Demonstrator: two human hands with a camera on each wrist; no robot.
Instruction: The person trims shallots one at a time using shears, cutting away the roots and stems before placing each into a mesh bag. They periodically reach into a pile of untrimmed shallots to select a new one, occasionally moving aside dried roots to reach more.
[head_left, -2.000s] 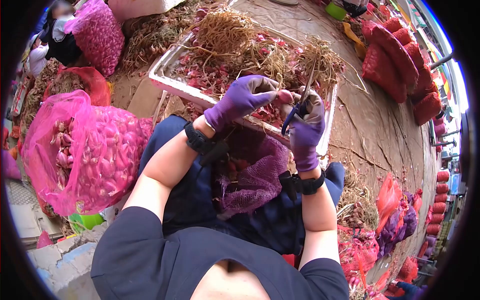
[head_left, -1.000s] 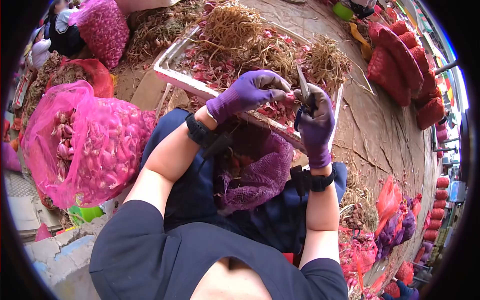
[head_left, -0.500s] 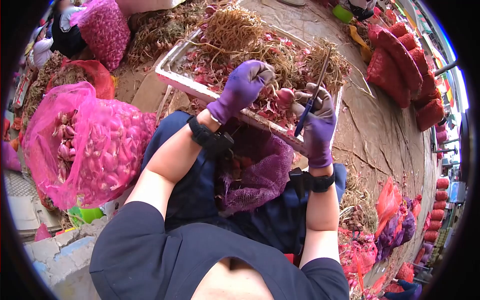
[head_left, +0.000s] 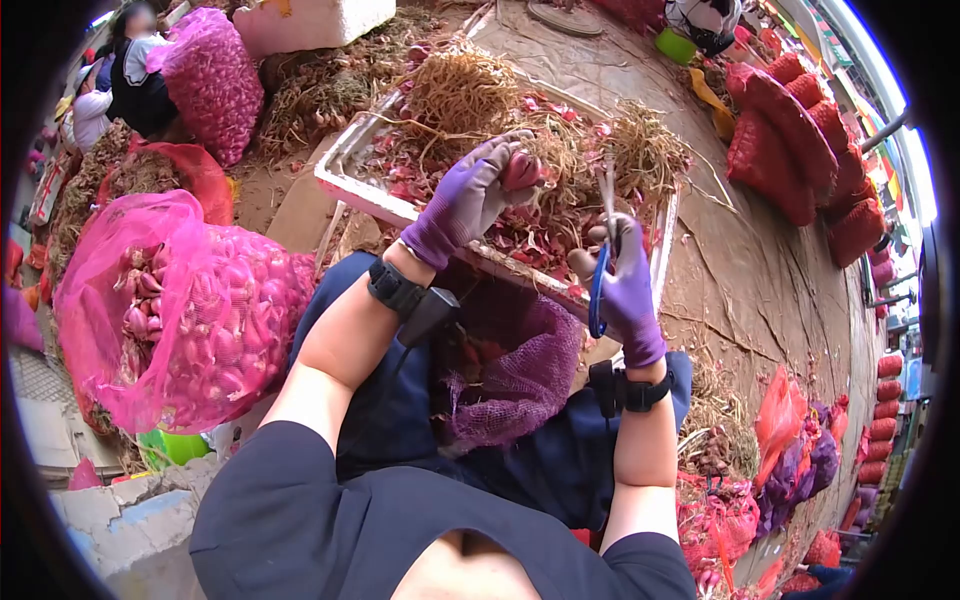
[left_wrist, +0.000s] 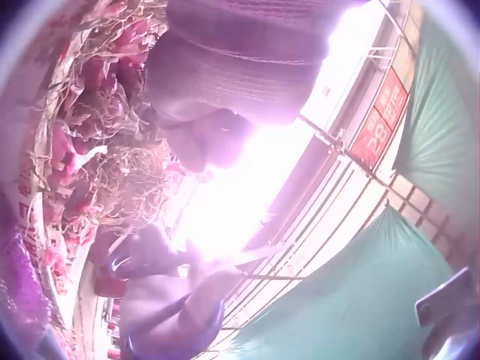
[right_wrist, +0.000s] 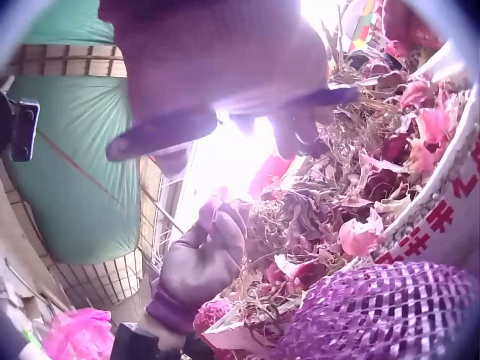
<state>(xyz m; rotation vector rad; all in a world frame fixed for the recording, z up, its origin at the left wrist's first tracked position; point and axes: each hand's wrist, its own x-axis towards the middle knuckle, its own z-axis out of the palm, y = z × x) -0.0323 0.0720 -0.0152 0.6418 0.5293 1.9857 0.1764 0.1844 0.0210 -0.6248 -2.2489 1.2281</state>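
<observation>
My left hand (head_left: 468, 200), in a purple glove with greyish palm, holds a red shallot (head_left: 521, 171) over the near side of a white foam box (head_left: 372, 192). To its right, my gloved right hand (head_left: 630, 285) grips scissors (head_left: 598, 295) by their blue handles, blades pointing up and away. The two hands are apart. Dry roots, stems and loose red skins (head_left: 560, 245) fill the box. In the left wrist view, glare washes out the fingers, while the scissors' handle (left_wrist: 154, 321) shows low down. A dark handle (right_wrist: 161, 135) crosses below the glove in the right wrist view.
An open purple mesh bag (head_left: 525, 385) sits between the knees, below the box. At left stands a pink net sack (head_left: 225, 320) full of shallots. Red sacks (head_left: 775, 150) are piled at right, and people (head_left: 140, 75) sit at the far left.
The shallot, near the right fingers half a second ago, is now in my left hand. My hands have drawn apart; the right one with the scissors has come lower and closer.
</observation>
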